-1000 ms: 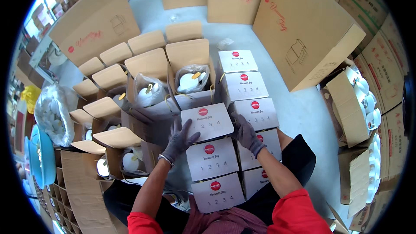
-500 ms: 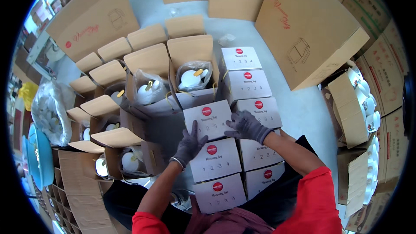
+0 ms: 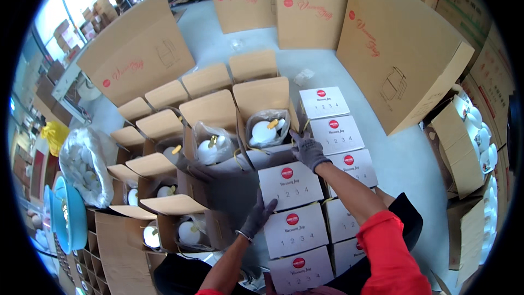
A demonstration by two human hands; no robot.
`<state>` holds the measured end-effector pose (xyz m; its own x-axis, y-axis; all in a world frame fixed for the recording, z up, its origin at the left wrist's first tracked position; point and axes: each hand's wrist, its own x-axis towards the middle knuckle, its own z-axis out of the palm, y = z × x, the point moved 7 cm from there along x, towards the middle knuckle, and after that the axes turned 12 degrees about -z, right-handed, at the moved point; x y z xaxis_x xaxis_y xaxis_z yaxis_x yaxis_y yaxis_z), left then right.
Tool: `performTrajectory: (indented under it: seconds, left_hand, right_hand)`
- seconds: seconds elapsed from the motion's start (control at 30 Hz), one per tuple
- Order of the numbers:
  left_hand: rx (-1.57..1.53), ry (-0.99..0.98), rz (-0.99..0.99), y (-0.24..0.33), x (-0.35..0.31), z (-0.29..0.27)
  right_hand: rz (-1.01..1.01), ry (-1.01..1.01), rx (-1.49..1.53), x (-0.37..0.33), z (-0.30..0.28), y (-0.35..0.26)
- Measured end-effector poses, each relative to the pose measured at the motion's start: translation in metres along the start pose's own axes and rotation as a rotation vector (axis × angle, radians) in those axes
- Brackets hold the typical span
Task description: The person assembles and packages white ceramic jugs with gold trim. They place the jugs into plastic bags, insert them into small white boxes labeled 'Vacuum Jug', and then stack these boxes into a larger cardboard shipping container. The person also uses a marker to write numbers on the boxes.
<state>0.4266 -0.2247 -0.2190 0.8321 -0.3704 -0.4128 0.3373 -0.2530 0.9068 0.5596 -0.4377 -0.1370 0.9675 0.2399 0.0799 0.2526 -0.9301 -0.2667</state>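
Head view: gloved hands (image 3: 261, 214) (image 3: 309, 151) among white boxes (image 3: 290, 187) and open cartons (image 3: 265, 110).

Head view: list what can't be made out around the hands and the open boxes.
- White item in the open box: wrapped in a clear bag, shape blurred.
- Right hand: the fingertips lie over the box edge; grip unclear.
- Left hand: palm against the closed white box; contact side hidden.
- Blue tub: cut by the fisheye rim.
- Bagged white pieces: too small to tell apart.
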Motion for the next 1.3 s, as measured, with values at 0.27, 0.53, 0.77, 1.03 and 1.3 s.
performTrajectory:
  seconds: [0.27, 0.53, 0.77, 1.03, 1.3]
  left_hand:
    - [-0.007, 0.197, 0.076, -0.062, 0.057, -0.078]
    - [-0.019, 0.186, 0.141, 0.068, 0.151, -0.056]
    - [0.229, 0.602, 0.646, 0.198, 0.145, -0.074]
    - [0.570, 0.360, 0.312, 0.187, 0.118, -0.047]
    - [0.349, 0.019, 0.156, 0.169, 0.102, -0.026]
  right_hand:
    - [-0.390, -0.287, -0.127, -0.003, 0.019, 0.022]
    - [-0.231, 0.128, 0.118, -0.017, -0.043, -0.008]
    - [-0.298, -0.072, -0.073, 0.006, 0.009, -0.015]
    - [0.467, 0.421, 2.086, -0.033, 0.019, 0.081]
    - [0.347, 0.254, 1.695, -0.030, -0.018, 0.074]
